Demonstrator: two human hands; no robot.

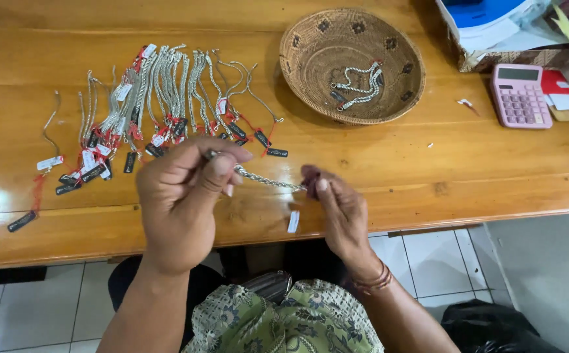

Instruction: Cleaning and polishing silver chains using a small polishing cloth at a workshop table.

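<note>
Your left hand [183,196] and right hand [340,212] pinch a silver chain [268,179] taut above the table's [428,170] front edge, its ends hidden by fingers. Two chains [359,85] lie in the basket [310,62].

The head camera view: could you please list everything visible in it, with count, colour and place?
Wooden table: one, glossy brown, across the upper view.
Tagged chain bracelets: a large batch, too many to count, silver with red strings and black and white tags, laid out on the left of the table.
Woven basket: one, brown, upper centre, holding a few silver chains.
Calculator: one, pink, on the right.
Box with papers: one, top right corner.
Black bag: one, on the floor, lower right.
Held chain: one, silver, stretched between both hands, a white tag hanging below.
Left hand: pinches the chain's left end.
Right hand: pinches the right end.
</note>
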